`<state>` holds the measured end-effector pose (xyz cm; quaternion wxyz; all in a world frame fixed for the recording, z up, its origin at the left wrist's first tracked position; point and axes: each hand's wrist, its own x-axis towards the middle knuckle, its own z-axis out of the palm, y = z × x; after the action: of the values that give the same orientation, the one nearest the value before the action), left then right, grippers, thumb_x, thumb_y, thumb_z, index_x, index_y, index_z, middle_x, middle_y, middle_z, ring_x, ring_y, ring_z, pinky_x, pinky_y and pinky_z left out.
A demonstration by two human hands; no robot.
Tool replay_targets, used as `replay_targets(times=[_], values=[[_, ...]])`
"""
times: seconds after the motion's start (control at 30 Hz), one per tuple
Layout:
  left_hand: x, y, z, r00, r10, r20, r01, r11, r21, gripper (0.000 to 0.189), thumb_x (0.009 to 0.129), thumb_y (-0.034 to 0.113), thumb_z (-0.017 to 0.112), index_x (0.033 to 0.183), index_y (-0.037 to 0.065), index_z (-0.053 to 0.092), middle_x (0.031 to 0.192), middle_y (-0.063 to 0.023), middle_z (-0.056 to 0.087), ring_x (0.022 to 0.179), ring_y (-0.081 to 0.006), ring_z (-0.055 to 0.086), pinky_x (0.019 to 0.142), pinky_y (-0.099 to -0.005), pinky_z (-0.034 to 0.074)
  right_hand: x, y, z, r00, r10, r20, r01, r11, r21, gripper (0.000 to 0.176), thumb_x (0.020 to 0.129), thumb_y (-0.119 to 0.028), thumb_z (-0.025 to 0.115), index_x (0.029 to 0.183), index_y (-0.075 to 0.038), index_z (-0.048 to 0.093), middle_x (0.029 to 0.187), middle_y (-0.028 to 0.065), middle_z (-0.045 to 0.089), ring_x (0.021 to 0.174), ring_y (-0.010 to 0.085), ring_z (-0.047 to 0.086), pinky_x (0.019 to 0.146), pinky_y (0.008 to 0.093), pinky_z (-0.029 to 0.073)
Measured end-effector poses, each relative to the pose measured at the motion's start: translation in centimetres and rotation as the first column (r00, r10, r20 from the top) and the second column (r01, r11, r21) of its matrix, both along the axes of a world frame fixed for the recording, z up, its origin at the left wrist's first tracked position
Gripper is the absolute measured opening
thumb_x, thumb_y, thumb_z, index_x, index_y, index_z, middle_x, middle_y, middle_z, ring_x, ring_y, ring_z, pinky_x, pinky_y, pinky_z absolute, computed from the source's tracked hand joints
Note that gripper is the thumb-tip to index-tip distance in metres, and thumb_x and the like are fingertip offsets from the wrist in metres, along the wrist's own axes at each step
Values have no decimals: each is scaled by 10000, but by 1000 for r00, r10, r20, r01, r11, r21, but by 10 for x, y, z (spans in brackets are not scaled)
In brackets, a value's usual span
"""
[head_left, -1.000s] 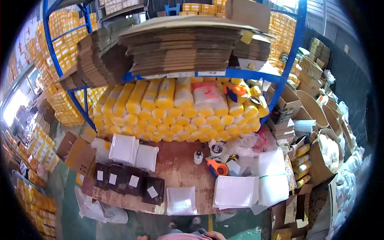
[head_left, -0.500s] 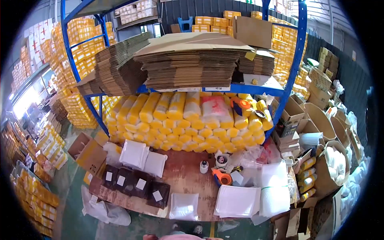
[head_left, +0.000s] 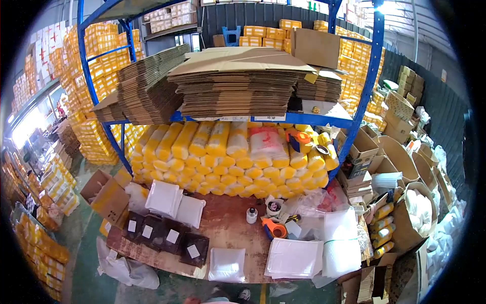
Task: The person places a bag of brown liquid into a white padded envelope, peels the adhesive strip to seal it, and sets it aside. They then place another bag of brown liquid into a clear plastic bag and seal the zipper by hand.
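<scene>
Neither of my hands can be made out; only a sliver of pink clothing [head_left: 218, 300] and a shoe show at the bottom edge. Before me is a worn reddish-brown table [head_left: 223, 218]. Nearest my body, a white padded packet [head_left: 227, 264] lies at its front edge. To its left sits a row of dark packages [head_left: 194, 249] with white labels, with white packets [head_left: 164, 197] stacked behind them. On the right are a pile of flat white mailers [head_left: 293, 258], a roll of bubble wrap [head_left: 341, 243], an orange tape dispenser [head_left: 274, 229] and a small bottle [head_left: 251, 215].
A blue rack [head_left: 368, 76] spans the table's back, carrying stacked flat cardboard [head_left: 233, 93]. Yellow-and-white rolls [head_left: 243, 175] are piled beneath. An open carton [head_left: 104, 195] stands left; cartons and bagged material [head_left: 419, 210] crowd the right. A plastic bag [head_left: 126, 268] hangs at the front left.
The view has shifted slightly, so the table and its contents appear a little lower and further left. Less pink clothing shows at the bottom. Nothing on the table has visibly moved.
</scene>
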<state>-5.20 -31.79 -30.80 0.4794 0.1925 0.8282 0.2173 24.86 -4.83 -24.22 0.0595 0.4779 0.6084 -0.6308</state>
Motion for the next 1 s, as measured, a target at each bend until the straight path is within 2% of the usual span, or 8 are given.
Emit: replay_targets(times=[0.3, 0.43, 0.53, 0.63, 0.67, 0.7, 0.83, 1.0], values=[[-6, 14, 0, 1000, -15, 13, 15, 1000, 8, 177, 812, 201, 594, 893, 70, 681, 829, -115, 677, 778, -238, 628, 719, -380, 496, 22, -15, -10, 998, -29, -55, 24, 996, -80, 353, 904, -319, 533, 1126, -63, 633, 1099, 173, 643, 1054, 289, 599, 915, 389, 469], [3, -1, -15, 1000, 5, 23, -6, 999, 40, 180, 814, 210, 594, 879, 69, 685, 818, -111, 679, 762, -230, 629, 704, -375, 498, 78, -73, -53, 900, -66, -431, -69, 955, -290, 332, 920, -300, 516, 1128, -69, 632, 1110, 162, 643, 1060, 278, 596, 924, 383, 465], [17, -32, -46, 999, 35, 35, -40, 988, 147, 184, 816, 218, 593, 868, 69, 689, 810, -107, 680, 750, -223, 630, 692, -372, 499, 82, -82, -136, 811, 548, -203, -478, 822, 311, 308, 926, -283, 505, 1085, -77, 670, 1131, 90, 669, 1036, 233, 612, 892, 343, 469], [23, -60, -116, 990, 57, 128, -100, 925, 366, 189, 818, 225, 593, 858, 69, 692, 801, -104, 682, 738, -217, 631, 680, -369, 500, 32, -65, 58, 983, -148, 110, 184, 826, -532, 451, 857, -457, 571, 1078, -86, 696, 1088, 163, 681, 978, 233, 644, 859, 356, 482], [29, -62, -129, 988, 77, 136, -127, 901, 414, 191, 818, 228, 593, 855, 69, 693, 799, -102, 682, 734, -215, 631, 677, -368, 501, 31, -57, -9, 964, 174, 201, -91, 926, -367, 497, 834, -476, 580, 1070, -52, 687, 1085, 188, 675, 991, 259, 647, 865, 372, 484], [41, -9, -7, 985, 165, 59, -168, 984, 52, 212, 817, 237, 579, 869, 56, 677, 795, -110, 668, 703, -200, 609, 665, -372, 490, 22, -45, -71, 833, 451, 321, -399, 891, -216, 545, 812, -495, 589, 1061, -18, 678, 1082, 212, 669, 1004, 286, 650, 870, 387, 486], [31, 22, -84, 964, 137, -228, 3, 852, 524, 253, 797, 257, 586, 951, 62, 633, 822, -174, 666, 738, -281, 645, 678, -405, 511, -5, -26, -60, 927, 132, 352, -265, 893, 363, 402, 800, -356, 568, 949, -3, 690, 977, 259, 663, 911, 425, 638, 797, 467, 505], [42, 104, -20, 884, 207, -418, -74, 947, 312, 389, 714, 276, 662, 1014, 31, 620, 879, -213, 669, 862, -380, 652, 757, -446, 527, -56, 2, -51, 998, -47, 32, 37, 965, 261, 396, 797, -313, 627, 1003, 23, 666, 930, 212, 693, 897, 322, 678, 780, 388, 518]])
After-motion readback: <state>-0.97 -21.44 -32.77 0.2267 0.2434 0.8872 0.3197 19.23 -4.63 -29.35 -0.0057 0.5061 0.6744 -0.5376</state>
